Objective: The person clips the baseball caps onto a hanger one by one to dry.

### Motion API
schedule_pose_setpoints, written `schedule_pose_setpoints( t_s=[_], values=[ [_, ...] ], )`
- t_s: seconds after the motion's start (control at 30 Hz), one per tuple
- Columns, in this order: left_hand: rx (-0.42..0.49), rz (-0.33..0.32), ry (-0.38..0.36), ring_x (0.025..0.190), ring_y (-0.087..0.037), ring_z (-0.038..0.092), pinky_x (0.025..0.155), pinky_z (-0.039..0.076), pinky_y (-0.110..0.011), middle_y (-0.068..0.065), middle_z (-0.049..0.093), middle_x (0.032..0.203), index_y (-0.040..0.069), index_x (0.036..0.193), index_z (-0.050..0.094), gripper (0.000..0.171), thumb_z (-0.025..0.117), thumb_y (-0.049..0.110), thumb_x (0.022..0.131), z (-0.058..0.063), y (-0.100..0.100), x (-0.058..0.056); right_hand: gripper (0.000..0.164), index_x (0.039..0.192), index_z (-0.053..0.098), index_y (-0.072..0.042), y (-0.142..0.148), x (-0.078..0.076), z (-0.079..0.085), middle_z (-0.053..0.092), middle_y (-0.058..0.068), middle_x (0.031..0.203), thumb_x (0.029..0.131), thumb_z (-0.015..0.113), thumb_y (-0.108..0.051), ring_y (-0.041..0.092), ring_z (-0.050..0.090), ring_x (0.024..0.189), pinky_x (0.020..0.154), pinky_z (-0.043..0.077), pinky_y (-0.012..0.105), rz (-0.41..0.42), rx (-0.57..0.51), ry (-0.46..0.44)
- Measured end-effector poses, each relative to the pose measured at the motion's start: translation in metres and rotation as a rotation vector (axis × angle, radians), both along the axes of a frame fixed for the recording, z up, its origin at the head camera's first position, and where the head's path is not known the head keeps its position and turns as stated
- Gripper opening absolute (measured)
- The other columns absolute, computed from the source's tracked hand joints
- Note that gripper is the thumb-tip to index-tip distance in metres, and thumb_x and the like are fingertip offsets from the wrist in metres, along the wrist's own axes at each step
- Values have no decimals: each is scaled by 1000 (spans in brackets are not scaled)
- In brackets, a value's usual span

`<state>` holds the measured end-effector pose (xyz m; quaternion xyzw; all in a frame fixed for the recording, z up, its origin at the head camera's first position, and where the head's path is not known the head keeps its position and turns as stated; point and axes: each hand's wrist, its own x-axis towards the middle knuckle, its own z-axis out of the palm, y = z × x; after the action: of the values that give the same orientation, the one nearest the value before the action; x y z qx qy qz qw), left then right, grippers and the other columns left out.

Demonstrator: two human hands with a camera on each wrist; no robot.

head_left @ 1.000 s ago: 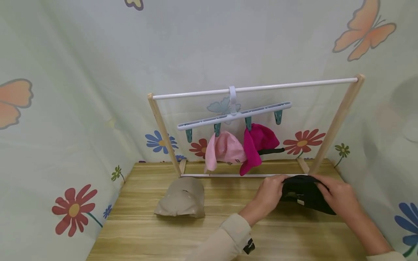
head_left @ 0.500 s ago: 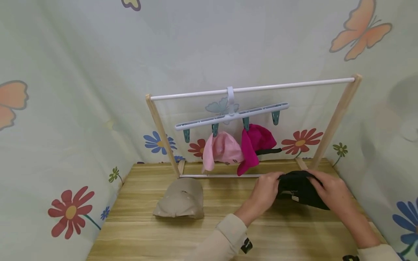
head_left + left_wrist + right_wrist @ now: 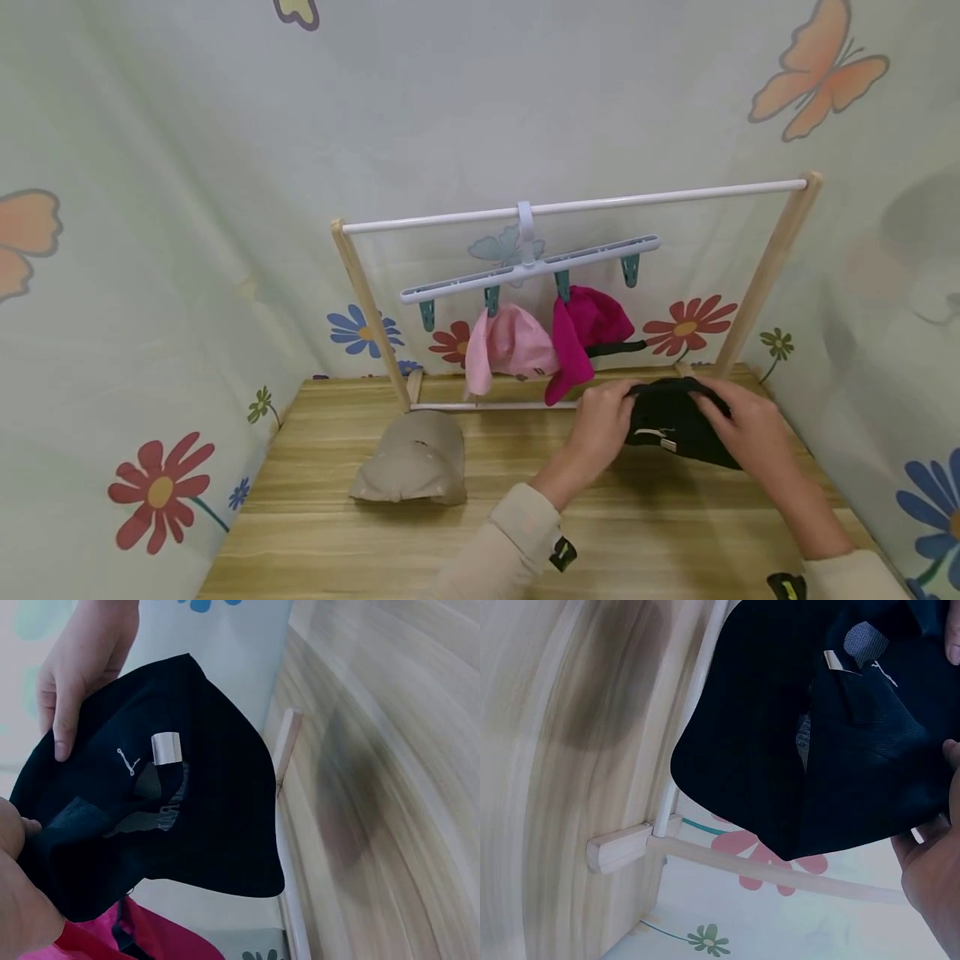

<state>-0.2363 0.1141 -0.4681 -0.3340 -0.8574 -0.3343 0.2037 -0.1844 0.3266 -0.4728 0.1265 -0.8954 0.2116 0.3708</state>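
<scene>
A black cap is held above the table at the right, its inner side and a small white label facing the head camera. My left hand grips its left edge and my right hand its right edge. In the left wrist view the black cap shows its brim toward the tabletop. A pale blue clip hanger hangs from the rack's white rod, and its green clips hold a light pink cap and a magenta cap. The outermost green clips, left and right, hold nothing.
A beige cap lies on the wooden table at the left. The rack's wooden posts, left and right, stand near the back wall, joined by a low white bar. Flowered cloth walls enclose the table.
Both hands have raised the black cap slightly and shifted it left, toward the rack. The clipped caps and the beige cap stay in place while the head view drifts a little.
</scene>
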Motion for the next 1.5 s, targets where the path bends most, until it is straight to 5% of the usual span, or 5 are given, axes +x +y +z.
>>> schedule_pose_setpoints(
  t_s=[0.6,0.7,0.83,1.13,1.5],
  values=[
    [104,-27,-60,98,-4,70,82,52,-10,0,76,111,13,117,74,20,60,9,102,16,-8,-5,33,110,74,-2,-11,-12,14,75,19,100,79,81,6,38,71,86,74,53,54,23,-33,65],
    [122,-43,-86,95,-4,70,80,52,-9,-2,76,111,11,117,73,20,59,9,103,19,-10,-6,34,108,74,-2,-12,-12,14,75,17,98,77,82,8,35,72,84,79,56,25,29,-27,97],
    [124,-61,-110,95,-4,71,80,51,-8,-3,76,112,10,119,73,22,57,9,104,22,-12,-6,36,106,75,0,-13,-14,13,76,16,96,73,82,12,32,72,80,87,34,-2,54,-28,165],
    [138,-67,-62,96,-3,70,80,51,-8,-1,76,112,12,120,73,23,57,10,104,26,-11,-10,36,103,75,3,-11,-20,21,75,19,93,70,83,14,34,73,78,91,30,-2,65,-11,228],
    [172,-63,-104,93,0,65,79,49,-7,1,75,116,14,121,73,23,57,12,105,31,-9,-14,38,105,74,4,-7,-25,38,74,22,96,69,82,16,38,72,84,94,27,-2,99,29,212]
  ],
)
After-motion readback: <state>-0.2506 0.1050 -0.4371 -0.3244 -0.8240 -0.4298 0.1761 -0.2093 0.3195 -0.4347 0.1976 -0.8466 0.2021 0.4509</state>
